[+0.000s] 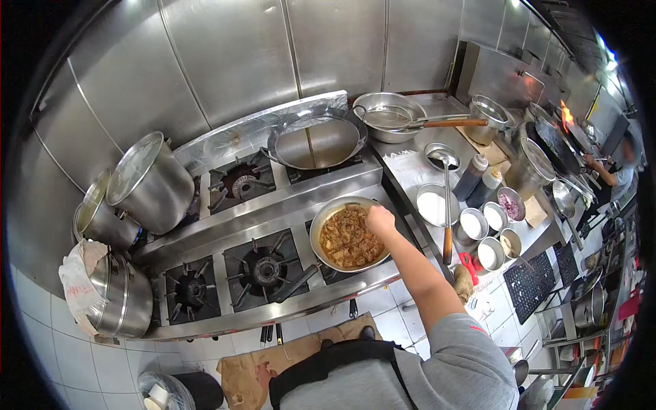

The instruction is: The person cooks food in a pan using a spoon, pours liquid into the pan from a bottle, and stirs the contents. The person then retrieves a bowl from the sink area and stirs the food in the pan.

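A frying pan point(315, 232) with a long black handle point(298, 284) rests on the front right burner of the stove. Brown, saucy chopped food point(350, 238) fills its base. Over the pan's right side, my right hand point(380, 221) is closed, knuckles up; whatever it grips is hidden beneath it. Down at my side, beside the black apron point(328, 365), hangs my left hand point(264, 374), small in view, its fingers loosely apart and holding nothing I can see.
A wok point(318, 144) of liquid sits behind the pan. Large pots point(152, 183) stand at the left. On the right counter are a ladle point(447, 205), sauce bottles point(471, 176) and several bowls point(471, 224). Another person point(623, 167) works near a flame at far right.
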`<state>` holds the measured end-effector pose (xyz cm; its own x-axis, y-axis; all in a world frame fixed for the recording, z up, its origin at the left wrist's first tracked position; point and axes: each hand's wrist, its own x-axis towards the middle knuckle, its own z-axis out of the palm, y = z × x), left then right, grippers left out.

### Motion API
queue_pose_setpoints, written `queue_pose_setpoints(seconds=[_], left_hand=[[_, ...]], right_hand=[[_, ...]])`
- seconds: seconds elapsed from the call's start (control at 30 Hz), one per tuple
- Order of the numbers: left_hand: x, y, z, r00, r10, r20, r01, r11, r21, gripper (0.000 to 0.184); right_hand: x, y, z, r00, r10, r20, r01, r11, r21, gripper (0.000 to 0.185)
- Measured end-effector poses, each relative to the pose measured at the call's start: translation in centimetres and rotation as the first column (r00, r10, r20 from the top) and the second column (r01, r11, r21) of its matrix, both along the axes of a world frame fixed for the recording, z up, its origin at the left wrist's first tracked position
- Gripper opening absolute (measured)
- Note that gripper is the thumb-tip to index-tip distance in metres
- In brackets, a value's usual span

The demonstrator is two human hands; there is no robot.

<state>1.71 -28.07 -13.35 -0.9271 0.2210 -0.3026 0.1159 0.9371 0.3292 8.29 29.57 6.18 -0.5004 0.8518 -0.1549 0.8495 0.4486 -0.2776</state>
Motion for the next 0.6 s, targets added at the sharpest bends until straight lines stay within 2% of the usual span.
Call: queue_pose_setpoints(seconds=[0.17, 0.23, 0.3, 0.4, 0.47, 0.5, 0.53, 0.57, 0.6], left_hand=[[-0.9, -0.6, -1.1, 0.999, -0.043, -0.010, 0.044, 0.998, 0.035, 0.038], [-1.8, -0.8, -2.4, 0.999, -0.054, 0.001, 0.054, 0.998, 0.042, 0.038], [-1.6, -0.3, -1.5, 0.999, -0.048, 0.010, 0.048, 0.998, 0.027, 0.038], [-1.3, 0.5, -1.1, 0.999, -0.024, -0.036, 0.024, 1.000, 0.007, 0.038], [-1.3, 0.1, -2.9, 0.993, -0.027, -0.112, 0.028, 1.000, 0.014, 0.038], [-1.4, -0.1, -3.1, 0.994, -0.045, -0.095, 0.047, 0.999, 0.015, 0.037], [-1.7, -0.4, -3.4, 0.995, -0.064, -0.075, 0.065, 0.998, 0.015, 0.037], [-1.8, -0.6, -3.2, 0.995, -0.081, -0.054, 0.082, 0.997, 0.014, 0.036], [-1.8, -0.7, -3.1, 0.998, -0.057, -0.024, 0.058, 0.998, 0.033, 0.037]], right_hand=[[0.4, 0.1, -2.4, 0.994, 0.044, 0.105, -0.042, 0.999, -0.022, 0.022], [0.1, 0.6, -0.9, 0.998, 0.039, 0.040, -0.039, 0.999, -0.004, 0.022], [-0.5, 1.1, -0.3, 1.000, 0.023, -0.010, -0.023, 1.000, -0.005, 0.023], [-1.5, 1.2, -2.8, 0.994, 0.081, 0.075, -0.084, 0.996, 0.031, 0.024], [-1.2, 0.9, -3.7, 0.996, 0.078, 0.036, -0.079, 0.996, 0.038, 0.022], [-0.7, 0.6, -3.9, 0.997, 0.075, 0.021, -0.076, 0.996, 0.039, 0.022], [-0.1, 0.9, -3.7, 0.990, 0.104, 0.100, -0.109, 0.993, 0.047, 0.021], [0.9, 0.4, -2.1, 0.997, 0.039, 0.068, -0.041, 0.999, 0.025, 0.021], [2.1, -0.8, 0.3, 0.997, 0.049, 0.058, -0.048, 0.999, -0.018, 0.021]])
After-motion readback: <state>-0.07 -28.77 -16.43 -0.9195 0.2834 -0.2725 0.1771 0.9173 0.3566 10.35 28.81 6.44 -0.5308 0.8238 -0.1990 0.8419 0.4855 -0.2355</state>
